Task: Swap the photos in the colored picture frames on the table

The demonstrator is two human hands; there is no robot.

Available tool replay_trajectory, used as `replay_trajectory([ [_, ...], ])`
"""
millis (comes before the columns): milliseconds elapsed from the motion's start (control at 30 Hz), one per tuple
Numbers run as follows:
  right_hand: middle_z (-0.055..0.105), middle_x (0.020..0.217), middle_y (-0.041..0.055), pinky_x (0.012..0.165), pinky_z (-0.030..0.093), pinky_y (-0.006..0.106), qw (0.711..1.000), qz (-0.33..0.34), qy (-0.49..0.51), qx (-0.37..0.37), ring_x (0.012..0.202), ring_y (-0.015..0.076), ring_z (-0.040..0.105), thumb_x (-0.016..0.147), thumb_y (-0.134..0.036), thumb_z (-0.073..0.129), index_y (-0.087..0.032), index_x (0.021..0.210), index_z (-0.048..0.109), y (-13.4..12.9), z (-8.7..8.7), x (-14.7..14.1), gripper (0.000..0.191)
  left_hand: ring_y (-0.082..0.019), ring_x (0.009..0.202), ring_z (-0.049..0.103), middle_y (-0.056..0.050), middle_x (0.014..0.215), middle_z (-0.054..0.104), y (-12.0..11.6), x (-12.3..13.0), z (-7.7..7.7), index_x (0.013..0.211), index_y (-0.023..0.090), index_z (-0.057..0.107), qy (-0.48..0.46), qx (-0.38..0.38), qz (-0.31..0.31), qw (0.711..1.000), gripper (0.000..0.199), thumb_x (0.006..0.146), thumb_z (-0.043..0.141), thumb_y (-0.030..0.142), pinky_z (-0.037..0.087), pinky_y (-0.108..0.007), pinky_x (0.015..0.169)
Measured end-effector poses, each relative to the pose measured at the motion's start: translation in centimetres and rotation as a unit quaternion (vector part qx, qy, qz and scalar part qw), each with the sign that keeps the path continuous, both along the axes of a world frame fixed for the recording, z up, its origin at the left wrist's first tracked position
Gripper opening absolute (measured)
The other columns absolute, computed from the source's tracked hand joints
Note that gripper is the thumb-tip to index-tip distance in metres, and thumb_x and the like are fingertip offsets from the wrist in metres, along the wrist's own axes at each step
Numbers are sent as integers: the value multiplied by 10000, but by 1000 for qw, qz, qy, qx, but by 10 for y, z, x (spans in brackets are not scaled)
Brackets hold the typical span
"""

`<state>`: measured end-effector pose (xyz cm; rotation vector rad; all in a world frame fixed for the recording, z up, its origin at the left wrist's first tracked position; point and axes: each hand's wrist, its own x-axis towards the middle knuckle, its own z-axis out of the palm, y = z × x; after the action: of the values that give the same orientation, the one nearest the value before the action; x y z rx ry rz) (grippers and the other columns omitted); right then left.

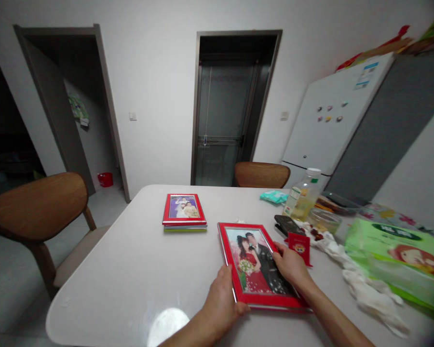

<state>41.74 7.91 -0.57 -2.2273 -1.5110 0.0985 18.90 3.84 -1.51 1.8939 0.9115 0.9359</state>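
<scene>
A red picture frame (pixel 251 262) with a wedding photo in it is between my hands, low over the near right part of the white table (pixel 130 270). My left hand (pixel 222 296) grips its left edge near the lower corner. On the opposite edge, my right hand (pixel 291 262) has its fingers over the border. Whether the frame rests on the tabletop or is slightly raised, I cannot tell. Farther off to the left lies a small stack of frames (pixel 184 212), the top one red with another wedding photo.
Right of my hands are a small red card (pixel 299 248), a dark phone (pixel 288 224), a bottle of yellow liquid (pixel 303 195), a glass bowl (pixel 325 220), crumpled tissues (pixel 369 299) and a green tissue pack (pixel 398 250). Wooden chairs (pixel 39 202) stand at the left and far sides.
</scene>
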Motion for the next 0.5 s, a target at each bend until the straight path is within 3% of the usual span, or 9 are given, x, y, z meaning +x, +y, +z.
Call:
replay_trajectory([
  [167,627,948,171,719,415,290,992,8,-124,-37,866,244,588,740,-119,320,-73,1077,543,9,-5,10,406,-238,1047,445,-76,1154,501,8,18,9,1095,165,482,36,-35,0,999,612,513,655,87,310,-314,931],
  [300,640,850,169,669,414,311,983,27,-173,-54,799,252,590,735,-149,352,-95,955,595,12,-2,-2,332,-245,1015,480,-53,1083,565,19,4,5,1021,190,545,8,-67,21,998,541,500,684,149,324,-308,910],
  [400,603,961,148,733,396,332,979,66,-191,13,876,246,549,750,-236,395,-130,964,581,23,7,-37,303,-268,1092,424,-125,1167,509,44,-20,-4,1081,135,505,-32,-113,101,988,547,567,666,230,278,-331,939],
  [500,558,1070,120,874,324,298,963,200,-161,82,999,205,479,738,-216,435,-123,1060,528,46,16,-92,348,-254,1075,447,-166,1160,500,79,-50,-10,1114,98,455,-87,-170,191,963,519,652,613,274,322,-320,892],
])
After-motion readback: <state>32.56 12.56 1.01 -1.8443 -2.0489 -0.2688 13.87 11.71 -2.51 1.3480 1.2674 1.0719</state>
